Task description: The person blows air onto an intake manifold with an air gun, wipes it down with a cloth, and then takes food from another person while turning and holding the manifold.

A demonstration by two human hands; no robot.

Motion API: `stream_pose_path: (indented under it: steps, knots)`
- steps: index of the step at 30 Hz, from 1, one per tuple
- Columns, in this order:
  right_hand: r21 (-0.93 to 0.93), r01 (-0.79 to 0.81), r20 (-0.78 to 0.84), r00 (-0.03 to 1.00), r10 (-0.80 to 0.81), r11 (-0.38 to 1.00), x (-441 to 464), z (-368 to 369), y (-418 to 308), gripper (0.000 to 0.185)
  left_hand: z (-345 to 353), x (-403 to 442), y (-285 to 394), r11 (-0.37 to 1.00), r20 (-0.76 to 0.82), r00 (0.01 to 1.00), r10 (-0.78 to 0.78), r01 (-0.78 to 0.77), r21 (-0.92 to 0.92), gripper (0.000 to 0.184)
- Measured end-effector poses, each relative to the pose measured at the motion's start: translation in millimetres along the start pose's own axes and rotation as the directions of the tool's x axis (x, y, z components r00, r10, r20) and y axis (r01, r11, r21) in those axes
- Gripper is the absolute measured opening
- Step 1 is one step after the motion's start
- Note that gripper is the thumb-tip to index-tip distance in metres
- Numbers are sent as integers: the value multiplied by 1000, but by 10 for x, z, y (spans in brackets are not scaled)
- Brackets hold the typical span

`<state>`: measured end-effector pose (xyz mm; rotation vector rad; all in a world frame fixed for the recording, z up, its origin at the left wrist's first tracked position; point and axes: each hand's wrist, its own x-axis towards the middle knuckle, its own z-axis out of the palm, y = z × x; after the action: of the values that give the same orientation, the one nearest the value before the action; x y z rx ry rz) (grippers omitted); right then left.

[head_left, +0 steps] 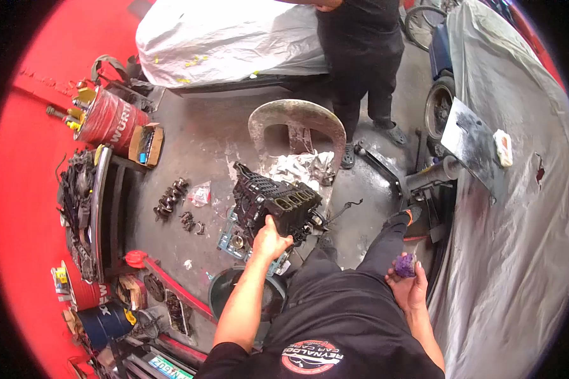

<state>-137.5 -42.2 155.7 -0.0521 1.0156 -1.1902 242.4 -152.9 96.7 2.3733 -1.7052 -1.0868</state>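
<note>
My left hand (272, 241) is closed on the near edge of a black engine part (273, 197) with a row of oval ports, held tilted above a blue-green object (229, 239). Off to the right, beside my thigh, my right hand (408, 283) has its fingers wrapped round a small purple item (405, 266). White rags (302, 167) lie on a worn plastic chair (297, 110) just beyond the engine part. A dark round basin (224, 290) stands below my left forearm.
A crankshaft (171, 198) and small metal parts (188, 221) lie on the floor at left, near a plastic bag (200, 194). A person (360, 57) in dark clothes stands ahead. Covered cars are ahead and at right. A red bar (183, 287) crosses the lower left.
</note>
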Motion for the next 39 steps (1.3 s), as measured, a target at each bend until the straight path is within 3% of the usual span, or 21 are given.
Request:
stream_pose_path:
  steps: [3, 6, 9, 11, 18, 28, 39]
  knots:
    - [-45, -80, -69, 995, 77, 996, 71, -457, 199, 51, 72, -4, 25, 1000, -32, 999, 19, -19, 7, 89]
    - [-53, -83, -82, 994, 78, 995, 65, -678, 313, 50, -54, -54, 214, 999, 57, 998, -36, 37, -24, 89]
    - [-27, -92, -69, 994, 90, 995, 96, -803, 405, 51, -24, -15, 275, 1000, 51, 999, -5, 5, -9, 89]
    - [-23, -108, -62, 992, 106, 994, 132, -871, 458, 52, -41, -13, 393, 999, 48, 998, -30, 29, 28, 78]
    - [-82, -51, -61, 997, 46, 995, 101, -1102, 540, 49, -96, 74, 695, 1000, 65, 998, -14, 13, 26, 73]
    - [-4, -12, -101, 995, 11, 1000, -73, -1290, 604, 51, -169, 320, 928, 998, 38, 999, 6, -8, 61, 77]
    - [-78, -8, -63, 998, 3, 997, -11, -1238, 534, 48, -274, 298, 939, 999, 35, 999, -31, 31, 24, 75]
